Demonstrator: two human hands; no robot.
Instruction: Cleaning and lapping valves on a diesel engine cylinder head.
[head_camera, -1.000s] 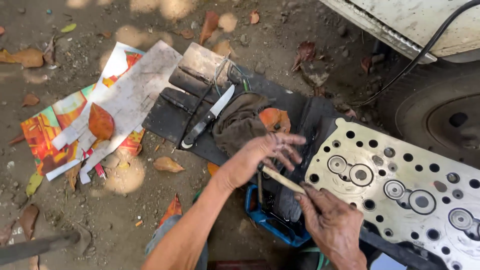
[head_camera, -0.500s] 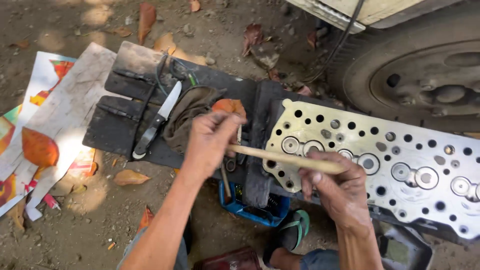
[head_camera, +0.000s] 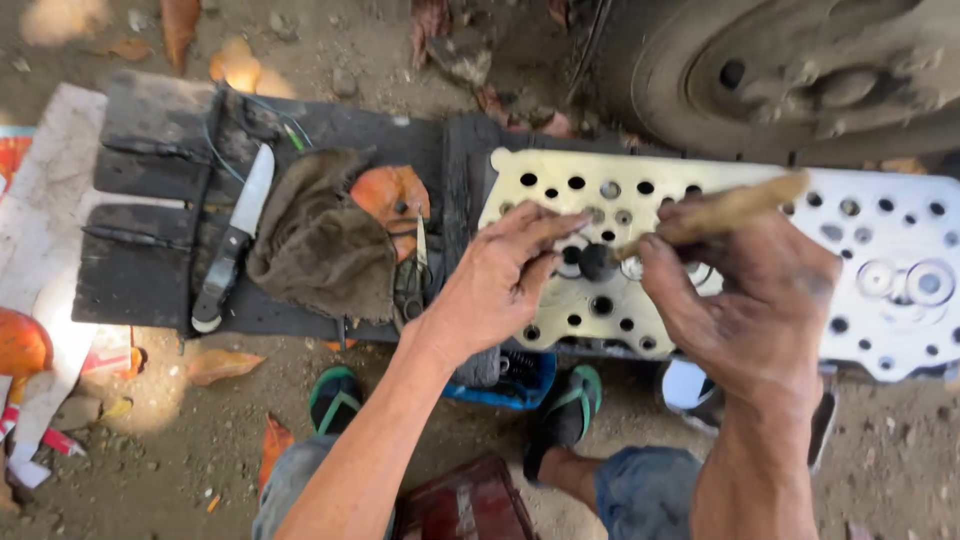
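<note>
Left hand: my left hand (head_camera: 505, 285) rests on the metal cylinder head (head_camera: 880, 290), fingers (head_camera: 545, 228) stretched out and spread, tips touching the plate just beside a small dark round part (head_camera: 597, 261); this grip is loose, closed on nothing.
Right hand: my right hand (head_camera: 745, 290) has its grip clamped round a wooden stick (head_camera: 725, 210), which slants down to the left.
Stick tip: it meets the dark round part, which sits in a hole of the cylinder head; whether it is pressed in or only touching, I cannot quite tell.
Cylinder head: lies flat on the ground below a vehicle wheel (head_camera: 800, 70), its left end on a black rubber mat (head_camera: 140, 270).
On the mat: a knife (head_camera: 235, 240), a brown rag (head_camera: 325, 245), pliers (head_camera: 412, 280).
Below: my feet in green-strapped sandals (head_camera: 570, 405), a blue tray (head_camera: 515, 380) between them.
</note>
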